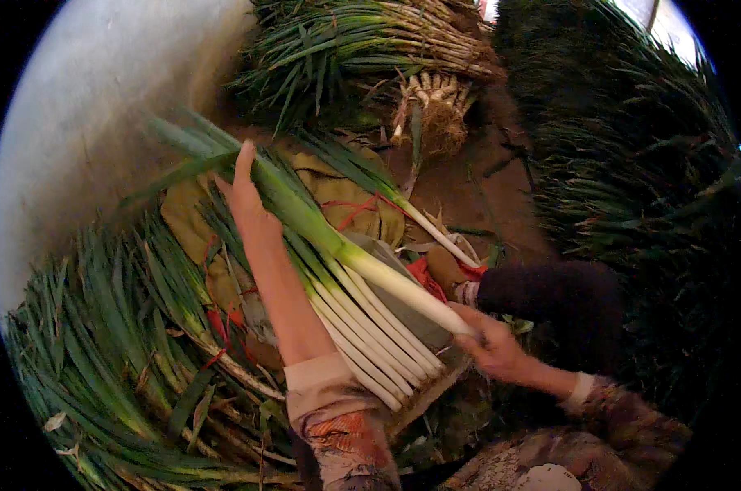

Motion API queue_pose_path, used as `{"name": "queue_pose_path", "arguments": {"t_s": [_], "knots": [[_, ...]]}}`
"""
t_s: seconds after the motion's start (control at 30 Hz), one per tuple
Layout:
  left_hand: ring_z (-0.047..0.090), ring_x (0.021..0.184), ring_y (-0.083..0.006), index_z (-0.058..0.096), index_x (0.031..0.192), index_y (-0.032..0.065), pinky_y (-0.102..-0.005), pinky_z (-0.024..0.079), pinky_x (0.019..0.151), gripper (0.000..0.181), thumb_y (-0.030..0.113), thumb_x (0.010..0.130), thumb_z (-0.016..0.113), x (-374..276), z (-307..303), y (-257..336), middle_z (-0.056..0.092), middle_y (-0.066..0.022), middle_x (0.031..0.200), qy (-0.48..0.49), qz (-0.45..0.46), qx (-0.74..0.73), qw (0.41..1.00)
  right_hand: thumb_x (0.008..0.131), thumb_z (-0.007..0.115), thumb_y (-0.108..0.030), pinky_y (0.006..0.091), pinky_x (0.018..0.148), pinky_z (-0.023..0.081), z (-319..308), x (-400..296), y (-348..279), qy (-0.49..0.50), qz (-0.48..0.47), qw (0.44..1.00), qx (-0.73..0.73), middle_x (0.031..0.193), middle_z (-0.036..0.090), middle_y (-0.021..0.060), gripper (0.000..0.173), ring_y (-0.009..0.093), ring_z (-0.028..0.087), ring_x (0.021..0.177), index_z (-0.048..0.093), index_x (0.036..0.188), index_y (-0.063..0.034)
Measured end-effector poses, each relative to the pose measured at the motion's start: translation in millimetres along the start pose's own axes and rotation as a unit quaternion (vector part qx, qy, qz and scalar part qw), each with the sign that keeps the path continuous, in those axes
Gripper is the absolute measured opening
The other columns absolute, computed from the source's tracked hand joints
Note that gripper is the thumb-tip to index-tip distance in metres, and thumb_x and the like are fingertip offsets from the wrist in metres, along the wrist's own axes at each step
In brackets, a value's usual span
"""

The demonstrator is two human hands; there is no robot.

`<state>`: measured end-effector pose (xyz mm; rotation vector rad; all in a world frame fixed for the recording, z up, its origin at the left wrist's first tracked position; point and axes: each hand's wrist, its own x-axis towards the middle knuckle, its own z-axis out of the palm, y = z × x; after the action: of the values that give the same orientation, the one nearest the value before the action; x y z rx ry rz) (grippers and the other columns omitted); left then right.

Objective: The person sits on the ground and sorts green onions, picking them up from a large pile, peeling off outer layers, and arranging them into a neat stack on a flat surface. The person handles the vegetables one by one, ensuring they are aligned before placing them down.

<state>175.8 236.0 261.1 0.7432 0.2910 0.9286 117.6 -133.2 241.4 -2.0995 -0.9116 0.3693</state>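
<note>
A thick green onion stalk [401, 285] slants across the middle, held up over several thinner ones. My right hand [496, 347] is closed around its white root end. At its green leaves is my left hand [247, 196], one finger extended along them and the thumb apart; whether it grips them is hard to tell. Beneath lies a row of cleaned green onions [370, 331], white ends side by side, on a grey board or block [432, 390]. My left forearm hides part of that row.
Unsorted green onions [94, 356] are heaped at the left. A large bundle with soil-covered roots [441, 116] lies at the top. One stalk [435, 230] rests beyond the board, near red string [358, 205] and yellowish cloth [321, 178]. Dark leafy piles [616, 153] stand at right, a pale sheet [100, 123] upper left.
</note>
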Motion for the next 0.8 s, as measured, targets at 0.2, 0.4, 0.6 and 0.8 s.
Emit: {"name": "queue_pose_path", "arguments": {"t_s": [0.2,0.4,0.6,0.8], "knots": [[0.023,0.122,-0.0268,0.001,0.135,0.0113,-0.0359,0.023,0.097,0.083,0.038,0.078,0.055,40,14,-37,0.015,-0.0100,0.138,-0.041,0.033,0.220,0.974,0.085,0.047,-0.014,0.0278,0.079,0.040,77,68,59,0.075,-0.010,0.995,0.064,0.105,0.052,0.0124,0.040,0.017,0.050,0.093,0.039,0.121,0.0009],[0.036,0.115,-0.0275,0.030,0.127,0.0012,-0.0384,0.028,0.095,0.058,0.031,0.082,0.051,-5,-102,-193,0.034,-0.0165,0.127,0.061,-0.059,0.310,0.947,0.083,0.050,-0.022,0.0271,0.050,0.041,136,100,145,0.010,0.187,0.952,0.243,0.067,0.052,0.0048,0.038,0.011,0.048,0.055,0.044,0.117,-0.0039],[0.042,0.107,-0.0299,0.046,0.113,-0.0004,-0.0406,0.032,0.091,0.035,0.014,0.082,0.048,-99,-115,-233,0.047,-0.0171,0.112,0.097,-0.041,0.354,0.929,0.082,0.050,-0.021,0.0237,0.038,0.034,136,95,169,0.006,0.320,0.886,0.336,0.062,0.049,0.0020,0.040,0.009,0.042,0.043,0.043,0.117,-0.0028],[0.026,0.122,-0.0320,0.036,0.124,0.0051,-0.0491,0.016,0.099,0.046,0.011,0.079,0.045,-143,-116,-243,0.031,-0.0127,0.131,-0.089,0.081,0.773,0.623,0.079,0.053,-0.017,0.0259,0.048,0.042,144,92,170,-0.025,0.220,0.954,0.205,0.064,0.051,0.0037,0.036,0.011,0.049,0.054,0.045,0.109,0.0006]]}}
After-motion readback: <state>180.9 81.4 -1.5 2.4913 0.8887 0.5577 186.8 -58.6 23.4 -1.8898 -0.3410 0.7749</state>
